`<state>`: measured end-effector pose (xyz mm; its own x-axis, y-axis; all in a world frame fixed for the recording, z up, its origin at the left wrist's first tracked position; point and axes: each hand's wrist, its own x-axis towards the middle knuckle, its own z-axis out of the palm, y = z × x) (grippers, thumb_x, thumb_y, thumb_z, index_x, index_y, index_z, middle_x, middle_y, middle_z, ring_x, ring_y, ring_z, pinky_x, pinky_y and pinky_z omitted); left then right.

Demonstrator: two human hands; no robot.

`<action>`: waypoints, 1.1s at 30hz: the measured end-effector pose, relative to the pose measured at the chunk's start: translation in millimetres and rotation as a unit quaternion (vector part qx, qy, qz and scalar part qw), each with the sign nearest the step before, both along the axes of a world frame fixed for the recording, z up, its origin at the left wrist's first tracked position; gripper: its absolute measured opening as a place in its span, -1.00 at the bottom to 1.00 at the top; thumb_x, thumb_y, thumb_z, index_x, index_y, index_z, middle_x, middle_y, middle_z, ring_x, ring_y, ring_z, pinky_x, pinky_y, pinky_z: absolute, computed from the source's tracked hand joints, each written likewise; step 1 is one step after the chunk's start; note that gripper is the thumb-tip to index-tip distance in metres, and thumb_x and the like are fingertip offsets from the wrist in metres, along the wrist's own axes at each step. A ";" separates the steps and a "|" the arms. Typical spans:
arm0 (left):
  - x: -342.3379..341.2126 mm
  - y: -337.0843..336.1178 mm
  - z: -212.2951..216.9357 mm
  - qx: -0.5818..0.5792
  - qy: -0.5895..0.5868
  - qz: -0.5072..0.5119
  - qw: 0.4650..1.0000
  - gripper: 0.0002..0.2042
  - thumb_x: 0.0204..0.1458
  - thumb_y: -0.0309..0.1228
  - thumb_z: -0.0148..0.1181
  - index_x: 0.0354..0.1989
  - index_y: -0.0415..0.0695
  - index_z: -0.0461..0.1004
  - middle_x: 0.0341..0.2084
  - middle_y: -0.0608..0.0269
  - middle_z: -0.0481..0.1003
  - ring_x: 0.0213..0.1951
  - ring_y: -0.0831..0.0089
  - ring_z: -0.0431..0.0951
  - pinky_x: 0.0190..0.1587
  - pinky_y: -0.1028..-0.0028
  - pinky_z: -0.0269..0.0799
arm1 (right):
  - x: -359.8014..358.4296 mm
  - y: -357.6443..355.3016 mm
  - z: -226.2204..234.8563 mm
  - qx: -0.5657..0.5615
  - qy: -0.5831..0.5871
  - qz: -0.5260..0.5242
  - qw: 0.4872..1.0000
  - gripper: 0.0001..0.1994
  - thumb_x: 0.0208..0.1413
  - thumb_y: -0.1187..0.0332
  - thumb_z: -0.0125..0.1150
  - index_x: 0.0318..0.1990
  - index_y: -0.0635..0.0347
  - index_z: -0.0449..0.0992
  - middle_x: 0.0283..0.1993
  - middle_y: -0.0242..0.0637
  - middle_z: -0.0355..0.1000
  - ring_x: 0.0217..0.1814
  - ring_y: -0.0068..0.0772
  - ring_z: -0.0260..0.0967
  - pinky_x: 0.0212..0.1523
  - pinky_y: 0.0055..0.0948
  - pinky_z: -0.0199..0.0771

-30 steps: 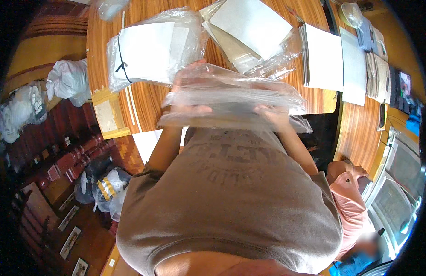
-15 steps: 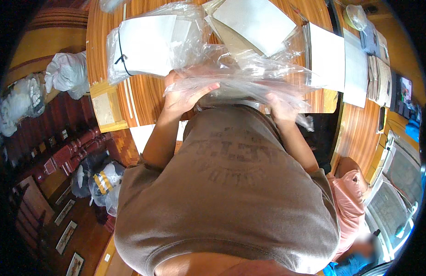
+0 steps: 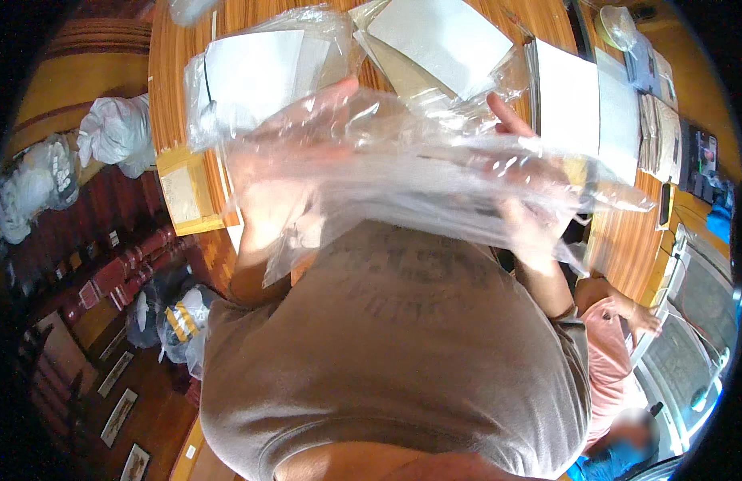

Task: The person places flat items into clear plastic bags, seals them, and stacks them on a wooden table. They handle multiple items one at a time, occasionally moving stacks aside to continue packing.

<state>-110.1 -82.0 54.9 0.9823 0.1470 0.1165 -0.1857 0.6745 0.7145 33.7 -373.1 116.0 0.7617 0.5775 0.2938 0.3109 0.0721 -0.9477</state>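
One clear film (image 3: 419, 172) occupies the center of the frame, raised in front of the shirt (image 3: 395, 353) and spanning both hands. The film is thin, glossy and crumpled. Bright highlights mark its upper folds; its lower part is blurred. One end hangs down at center left, and the other tapers to a point at center right.

The hands are well apart. Left hand (image 3: 279, 176): located left of center, behind or within the film, fingers extended toward the upper right. Right hand (image 3: 539, 204): located right of center, one finger raised clear of the thumb, film lying across the palm area. Both hands contact the film and appear partly spread. Whether either hand pinches it cannot be told, owing to glare and blur.

The counter (image 3: 169, 88) extends across the top of the frame. It carries a left stack (image 3: 255, 68) in clear wrapping, a middle stack (image 3: 443, 44), and a right stack (image 3: 567, 104).
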 end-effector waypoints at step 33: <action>137.8 -3.5 5.2 0.402 0.085 0.115 0.905 -0.24 -0.03 -0.19 0.54 0.26 -0.37 0.32 0.00 0.04 0.56 0.02 0.35 0.57 0.04 0.34 0.53 | 81.3 21.0 -70.1 -0.019 0.160 -0.170 0.972 -0.62 0.05 0.36 0.53 -0.03 0.40 0.60 -0.10 -0.18 0.62 -0.10 -0.41 0.54 -0.01 -0.39 0.52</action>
